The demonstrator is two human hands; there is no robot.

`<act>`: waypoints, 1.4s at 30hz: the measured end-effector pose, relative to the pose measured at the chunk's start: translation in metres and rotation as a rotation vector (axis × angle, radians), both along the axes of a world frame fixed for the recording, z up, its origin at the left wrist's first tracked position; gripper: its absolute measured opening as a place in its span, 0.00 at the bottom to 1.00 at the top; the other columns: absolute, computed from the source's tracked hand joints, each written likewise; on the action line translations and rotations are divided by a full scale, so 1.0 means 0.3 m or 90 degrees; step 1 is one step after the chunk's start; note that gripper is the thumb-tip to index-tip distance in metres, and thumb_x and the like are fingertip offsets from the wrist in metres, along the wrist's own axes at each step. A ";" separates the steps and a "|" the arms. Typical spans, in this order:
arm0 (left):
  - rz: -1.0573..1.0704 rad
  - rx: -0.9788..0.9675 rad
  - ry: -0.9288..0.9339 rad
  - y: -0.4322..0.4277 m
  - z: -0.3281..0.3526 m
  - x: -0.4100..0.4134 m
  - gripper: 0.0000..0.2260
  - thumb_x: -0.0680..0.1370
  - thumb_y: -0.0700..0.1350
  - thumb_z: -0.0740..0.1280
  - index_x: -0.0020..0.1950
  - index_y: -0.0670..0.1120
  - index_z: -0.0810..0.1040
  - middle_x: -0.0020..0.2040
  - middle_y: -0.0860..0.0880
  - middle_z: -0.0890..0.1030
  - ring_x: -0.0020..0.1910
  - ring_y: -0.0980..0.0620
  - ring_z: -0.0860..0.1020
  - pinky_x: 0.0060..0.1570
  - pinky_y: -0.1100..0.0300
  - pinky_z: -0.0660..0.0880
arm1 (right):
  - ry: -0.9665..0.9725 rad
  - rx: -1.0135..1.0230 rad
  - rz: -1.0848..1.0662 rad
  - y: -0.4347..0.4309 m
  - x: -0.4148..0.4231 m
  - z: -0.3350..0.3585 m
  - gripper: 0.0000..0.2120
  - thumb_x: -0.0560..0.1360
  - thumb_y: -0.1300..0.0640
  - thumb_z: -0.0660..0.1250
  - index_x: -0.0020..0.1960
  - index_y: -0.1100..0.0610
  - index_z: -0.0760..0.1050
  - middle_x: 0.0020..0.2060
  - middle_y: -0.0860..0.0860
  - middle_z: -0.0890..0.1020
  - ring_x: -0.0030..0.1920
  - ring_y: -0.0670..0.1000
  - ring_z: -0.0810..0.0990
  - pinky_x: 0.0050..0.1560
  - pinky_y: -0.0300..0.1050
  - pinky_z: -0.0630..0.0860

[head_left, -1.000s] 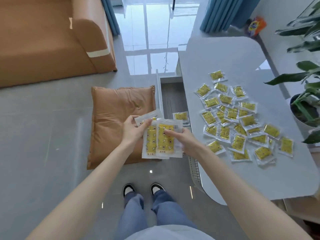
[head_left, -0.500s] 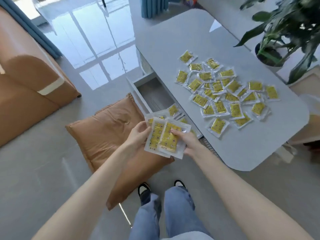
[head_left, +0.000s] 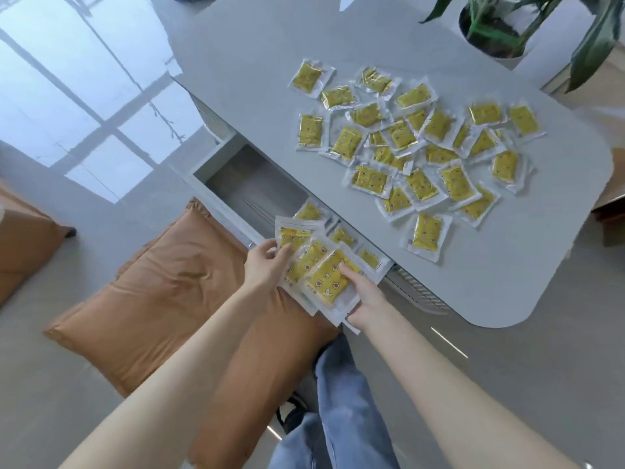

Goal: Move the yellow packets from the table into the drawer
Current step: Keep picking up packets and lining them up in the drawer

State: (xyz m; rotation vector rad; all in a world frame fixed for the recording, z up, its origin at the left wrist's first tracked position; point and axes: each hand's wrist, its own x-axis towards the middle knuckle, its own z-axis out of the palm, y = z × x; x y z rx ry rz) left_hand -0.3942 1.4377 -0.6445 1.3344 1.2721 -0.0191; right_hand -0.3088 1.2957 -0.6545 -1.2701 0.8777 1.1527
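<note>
Shifted since earlier: held packets (head_left: 324,279) now over drawer (head_left: 236,177) near end, fanned, likely for squaring before drop. Left edge pinched by left hand (head_left: 265,265), right edge clamped by right hand (head_left: 363,296), keeping stack together. Loose packets (head_left: 422,147) spread over tabletop (head_left: 253,55) middle, awaiting transfer.

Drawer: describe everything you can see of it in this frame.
The drawer stands pulled out from under the edge of the table. It is a shallow, pale grey box with thin light walls and a darker, smooth floor. Its far half shows bare floor; a few yellow packets lie at the near end. The left hand and right hand hold a fan of packets over that end, hiding part of it. A tan cushion lies on the floor beside its front.
</note>
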 end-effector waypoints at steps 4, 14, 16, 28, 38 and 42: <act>-0.029 0.041 0.055 0.114 -0.275 0.103 0.17 0.78 0.50 0.65 0.65 0.47 0.76 0.60 0.45 0.80 0.57 0.45 0.79 0.58 0.47 0.76 | 0.028 -0.022 -0.003 0.037 0.100 -0.223 0.24 0.67 0.53 0.78 0.60 0.57 0.77 0.60 0.55 0.79 0.61 0.59 0.78 0.65 0.58 0.72; -0.055 0.105 0.110 0.334 -0.755 0.344 0.14 0.81 0.44 0.59 0.67 0.47 0.75 0.61 0.49 0.79 0.47 0.52 0.77 0.46 0.62 0.71 | 0.062 -0.017 -0.014 0.147 0.302 -0.683 0.07 0.76 0.56 0.69 0.46 0.61 0.77 0.38 0.60 0.83 0.42 0.57 0.83 0.48 0.56 0.79; -0.045 0.110 0.120 0.364 -0.813 0.374 0.15 0.82 0.44 0.59 0.68 0.47 0.73 0.62 0.49 0.79 0.48 0.53 0.76 0.49 0.63 0.71 | 0.068 -0.007 0.008 0.175 0.319 -0.752 0.09 0.76 0.55 0.69 0.49 0.62 0.78 0.43 0.60 0.83 0.46 0.58 0.81 0.52 0.58 0.76; -0.182 0.200 0.157 0.538 -0.966 0.528 0.18 0.81 0.45 0.58 0.71 0.56 0.68 0.70 0.51 0.72 0.66 0.45 0.73 0.68 0.45 0.67 | 0.103 0.091 0.065 0.296 0.428 -0.889 0.07 0.76 0.56 0.68 0.44 0.60 0.78 0.30 0.56 0.84 0.25 0.52 0.83 0.22 0.40 0.76; 0.071 0.107 0.249 0.418 -0.977 0.474 0.30 0.75 0.35 0.65 0.74 0.48 0.58 0.70 0.43 0.59 0.66 0.44 0.66 0.65 0.53 0.70 | 0.069 0.037 -0.007 0.287 0.423 -0.900 0.19 0.73 0.53 0.71 0.62 0.58 0.77 0.51 0.56 0.84 0.45 0.55 0.83 0.34 0.45 0.81; 0.172 -0.090 0.236 0.359 -0.997 0.436 0.28 0.76 0.37 0.67 0.72 0.42 0.57 0.66 0.42 0.67 0.60 0.45 0.73 0.58 0.49 0.77 | 0.045 0.022 -0.022 0.285 0.424 -0.905 0.20 0.74 0.53 0.70 0.64 0.57 0.76 0.53 0.56 0.83 0.46 0.55 0.82 0.31 0.44 0.81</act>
